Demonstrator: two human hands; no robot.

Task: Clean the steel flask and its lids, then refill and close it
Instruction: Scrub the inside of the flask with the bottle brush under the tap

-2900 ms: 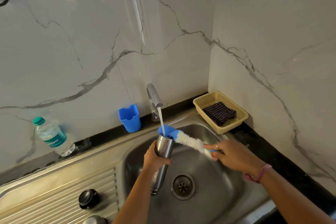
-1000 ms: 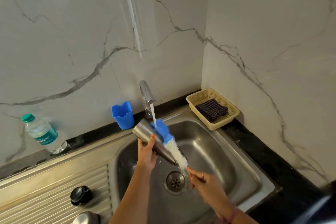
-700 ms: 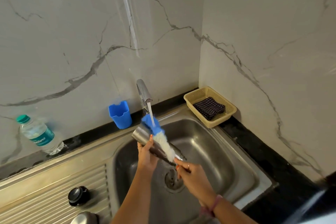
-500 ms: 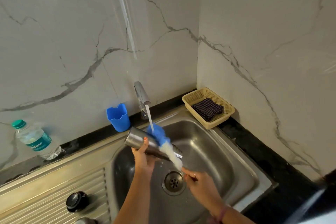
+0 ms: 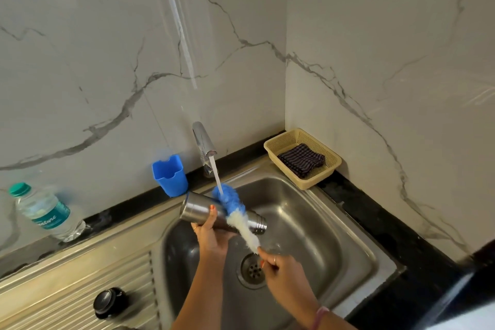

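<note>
At far left of the frame we note a clear plastic water bottle [image 5: 44, 211] with a teal cap, lying tilted on the dark tabletop [image 5: 380, 225] against the marble wall; thin-walled, and we judge it light and easily dented. Lower left, on the ribbed steel drainboard [image 5: 80, 284], sits a black round lid [image 5: 108, 302], apart from the flask. Behind, at centre-left, a blue plastic cup [image 5: 170, 175] stands upright beside the tap [image 5: 204, 142], which is running.

At frame centre, over the sink [image 5: 334, 244], the steel flask [image 5: 211, 213] lies roughly horizontal, base to the left, threaded neck to the right. The left hand [image 5: 214, 236] grips it from below around mid-body, thumb over the top. We judge the flask rigid and dent-resistant, moderately heavy, but its brushed wall is wet and likely slippery; the mid-body wrap is the sound hold, the neck threads giving a second purchase.

The brush [image 5: 235, 215], blue fluffy tip and white fibres below, lies across the flask's outside, its tip under the water stream. It looks soft and compliant, with little scrubbing force unless pressed. The right hand [image 5: 281, 270] pinches its handle end, fingers curled.

At right, a woven-look yellow plastic basket [image 5: 329, 179] in the corner holds a folded dark checked cloth [image 5: 301, 159].
</note>
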